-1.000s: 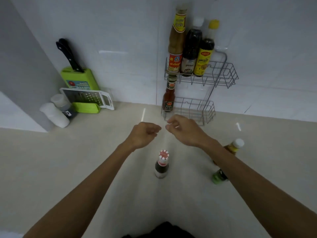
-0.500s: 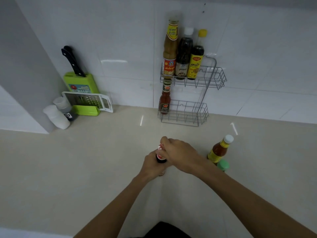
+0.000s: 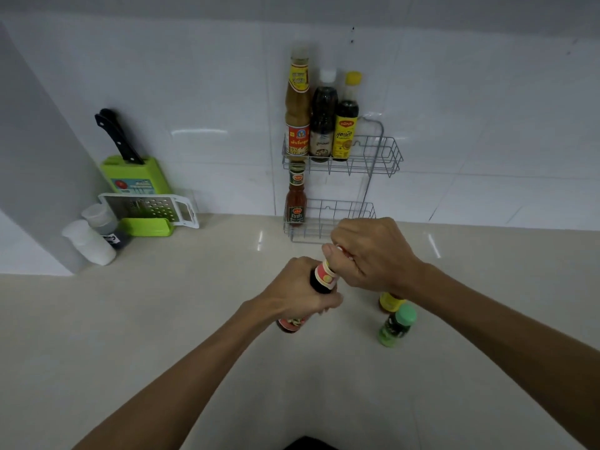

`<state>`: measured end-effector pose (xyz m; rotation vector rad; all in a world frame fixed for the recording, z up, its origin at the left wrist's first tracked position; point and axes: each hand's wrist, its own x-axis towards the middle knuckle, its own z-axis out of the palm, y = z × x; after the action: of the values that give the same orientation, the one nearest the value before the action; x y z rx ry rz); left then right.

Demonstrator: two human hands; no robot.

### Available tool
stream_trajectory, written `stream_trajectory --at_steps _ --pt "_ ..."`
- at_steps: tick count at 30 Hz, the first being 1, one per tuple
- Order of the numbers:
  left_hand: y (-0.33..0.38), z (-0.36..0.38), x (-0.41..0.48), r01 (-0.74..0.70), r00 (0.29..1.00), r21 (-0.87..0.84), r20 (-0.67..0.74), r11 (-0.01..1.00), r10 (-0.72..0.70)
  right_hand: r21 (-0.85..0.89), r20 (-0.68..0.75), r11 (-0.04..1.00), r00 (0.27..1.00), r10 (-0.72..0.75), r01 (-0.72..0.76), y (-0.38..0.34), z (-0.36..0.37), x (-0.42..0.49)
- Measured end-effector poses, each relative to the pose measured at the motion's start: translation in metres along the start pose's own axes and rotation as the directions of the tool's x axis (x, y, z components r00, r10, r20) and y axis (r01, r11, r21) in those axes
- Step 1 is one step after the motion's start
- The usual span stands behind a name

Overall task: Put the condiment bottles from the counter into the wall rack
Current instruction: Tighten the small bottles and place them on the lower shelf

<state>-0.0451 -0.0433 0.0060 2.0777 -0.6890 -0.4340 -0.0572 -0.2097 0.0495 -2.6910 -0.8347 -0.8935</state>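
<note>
A dark sauce bottle (image 3: 321, 280) with a red and white neck label is lifted off the counter and tilted. My left hand (image 3: 298, 295) grips its body. My right hand (image 3: 373, 253) closes over its cap. The wire wall rack (image 3: 380, 157) has two tiers. Its upper tier holds three tall bottles (image 3: 321, 125). A red sauce bottle (image 3: 296, 203) stands at the left of the lower tier (image 3: 344, 219). On the counter, a small green-capped bottle (image 3: 396, 324) stands under my right forearm. A yellow-labelled bottle (image 3: 389, 302) behind it is mostly hidden by my wrist.
At the back left are a green knife block (image 3: 136, 177) with a black-handled knife (image 3: 117, 136), a white grater (image 3: 149, 207) and two white-capped shakers (image 3: 92, 237). A grey wall panel (image 3: 35, 157) closes the left side. The beige counter (image 3: 162, 319) spreads around the bottles.
Both hands came down from in front of the rack onto the dark bottle and took hold of it. It has risen off the counter and tilted. The view has tipped up slightly.
</note>
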Motion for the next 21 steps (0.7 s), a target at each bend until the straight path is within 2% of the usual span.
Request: stream_trajectory --at_steps 3,5,7,8,10,11,13,14,15,16,18,19,21 --pt "0.0 0.006 0.008 0.008 0.973 0.104 -0.23 0.995 0.016 -0.033 -0.008 0.982 0.982 0.187 -0.187 -0.003 -0.001 0.001" --pt "0.0 0.009 0.015 0.063 0.942 0.171 -0.336 0.983 -0.002 -0.089 0.01 0.938 0.941 0.338 -0.336 -0.006 0.002 0.004" --pt "0.0 0.013 0.02 0.132 0.932 0.177 -0.357 0.975 -0.061 -0.227 0.139 0.884 0.885 0.444 -0.408 -0.007 0.003 0.008" --pt "0.001 0.012 0.022 0.159 0.938 0.158 -0.333 0.975 -0.099 -0.297 0.203 0.873 0.868 0.453 -0.386 -0.003 0.003 0.01" --pt "0.004 0.0 0.023 0.169 0.971 0.077 -0.185 0.983 -0.153 -0.288 0.265 0.91 0.889 0.374 -0.298 0.003 -0.005 0.012" --pt "0.007 -0.009 0.023 0.15 0.988 0.032 -0.036 0.988 -0.149 -0.213 0.245 0.945 0.922 0.299 -0.25 0.005 -0.011 0.014" --pt "0.015 -0.028 0.021 0.114 0.949 -0.056 0.301 0.992 -0.093 -0.101 0.188 0.987 0.972 0.142 -0.125 0.009 -0.019 0.017" --pt "0.019 -0.033 0.02 0.109 0.915 -0.089 0.398 0.99 -0.065 -0.082 0.182 0.994 0.979 0.087 -0.073 0.01 -0.021 0.019" --pt "0.022 -0.036 0.019 0.101 0.905 -0.095 0.421 0.99 -0.052 -0.083 0.175 0.995 0.983 0.061 -0.048 0.011 -0.021 0.021" --pt "0.024 -0.036 0.02 0.091 0.923 -0.079 0.381 0.993 -0.054 -0.102 0.158 0.993 0.985 0.076 -0.06 0.011 -0.02 0.022" --pt "0.025 -0.028 0.022 0.081 0.984 0.0 0.158 0.997 -0.08 -0.179 0.131 0.968 0.971 0.2 -0.175 0.011 -0.017 0.027" --pt "0.022 -0.024 0.026 0.092 0.995 0.024 0.024 0.995 -0.093 -0.228 0.124 0.944 0.954 0.271 -0.239 0.011 -0.014 0.028" --pt "0.015 -0.014 0.032 0.138 0.977 0.052 -0.173 0.989 -0.127 -0.318 0.158 0.911 0.932 0.325 -0.264 0.011 -0.002 0.026"
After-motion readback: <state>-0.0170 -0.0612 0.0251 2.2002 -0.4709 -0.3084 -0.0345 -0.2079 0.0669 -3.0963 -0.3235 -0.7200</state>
